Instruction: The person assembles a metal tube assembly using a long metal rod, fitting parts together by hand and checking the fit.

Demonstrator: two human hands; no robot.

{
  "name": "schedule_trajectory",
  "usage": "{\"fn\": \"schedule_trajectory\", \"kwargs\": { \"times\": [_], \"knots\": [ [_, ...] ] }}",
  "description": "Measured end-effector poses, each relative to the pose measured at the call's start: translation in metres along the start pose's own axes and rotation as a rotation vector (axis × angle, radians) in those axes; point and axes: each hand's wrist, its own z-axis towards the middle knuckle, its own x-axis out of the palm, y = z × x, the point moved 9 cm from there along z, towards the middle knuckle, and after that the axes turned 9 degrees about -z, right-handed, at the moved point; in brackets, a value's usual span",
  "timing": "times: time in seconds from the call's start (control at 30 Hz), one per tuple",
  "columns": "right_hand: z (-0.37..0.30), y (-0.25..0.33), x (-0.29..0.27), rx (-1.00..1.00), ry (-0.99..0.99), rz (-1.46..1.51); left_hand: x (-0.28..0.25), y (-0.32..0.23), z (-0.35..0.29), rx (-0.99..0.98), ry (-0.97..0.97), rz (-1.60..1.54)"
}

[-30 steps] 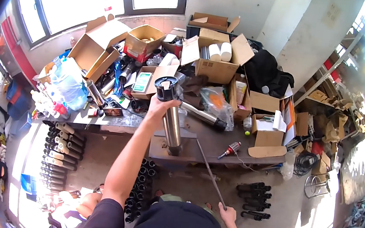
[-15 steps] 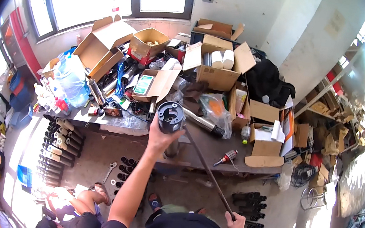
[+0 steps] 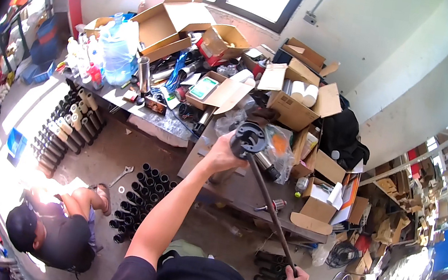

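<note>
Head view: the rod (image 3: 270, 207)'s far end has moved up to the black collar (image 3: 249, 139), held above the bench (image 3: 179, 131), so the two now seem to meet. Your left hand (image 3: 223, 154) has fingers curled around the collar; your right hand (image 3: 297, 279) wraps the rod's near end.

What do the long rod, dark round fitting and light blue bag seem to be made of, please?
The long rod looks like dull, dark metal, being slim and straight. The dark round fitting is smooth with faint sheen: possibly coated metal or hard plastic. The light blue bag seems thin plastic, translucent and crinkled.
</note>
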Motion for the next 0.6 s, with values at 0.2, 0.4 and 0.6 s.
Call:
{"fn": "schedule_trajectory", "kwargs": {
  "times": [0.2, 0.4, 0.6],
  "knots": [
    [0.0, 0.122, 0.001, -0.06, 0.109, 0.205, -0.028, 0.005, 0.016, 0.095, -0.072, -0.036],
    [-0.006, 0.161, 0.01, -0.172, 0.232, 0.061, -0.064, 0.039, 0.02, 0.101, -0.172, -0.178],
    [-0.014, 0.317, 0.025, -0.747, 0.373, -0.099, -0.013, 0.038, 0.026, 0.038, -0.052, -0.048]
  ]
}}
